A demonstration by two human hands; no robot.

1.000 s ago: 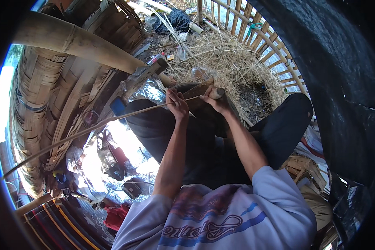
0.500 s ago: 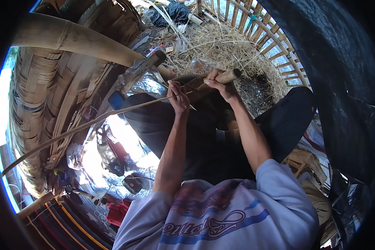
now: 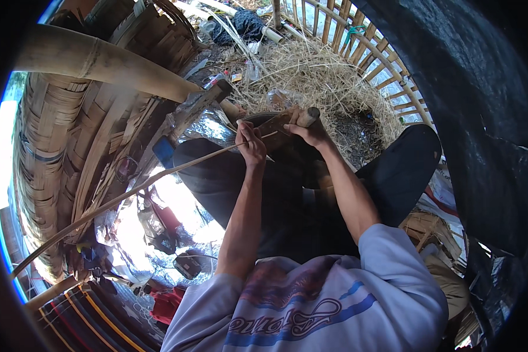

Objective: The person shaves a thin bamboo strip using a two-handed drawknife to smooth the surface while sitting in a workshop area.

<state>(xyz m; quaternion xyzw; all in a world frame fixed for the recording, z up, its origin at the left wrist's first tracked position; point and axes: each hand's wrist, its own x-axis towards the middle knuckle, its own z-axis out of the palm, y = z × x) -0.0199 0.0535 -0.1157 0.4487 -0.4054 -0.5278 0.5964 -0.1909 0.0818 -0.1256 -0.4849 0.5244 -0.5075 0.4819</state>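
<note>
My left hand point(image 3: 251, 142) pinches a long thin bamboo strip point(image 3: 129, 196) that runs from my lap down to the lower left. My right hand point(image 3: 312, 131) grips the round wooden handle of a knife point(image 3: 287, 122), whose blade lies against the strip's end just beside my left fingers. Both hands work over my dark-trousered knees point(image 3: 229, 170). The blade's edge is mostly hidden behind my hands.
A thick bamboo pole point(image 3: 100, 61) crosses the upper left above woven bamboo baskets point(image 3: 58, 152). A heap of dry shavings point(image 3: 322, 76) lies ahead inside a slatted bamboo frame point(image 3: 387, 64). A striped cloth point(image 3: 94, 320) and red tool point(image 3: 164, 220) lie at lower left.
Both hands have shifted slightly with the strip and knife; the right hand's knife handle has tipped up and rightward. The grips are unchanged.
</note>
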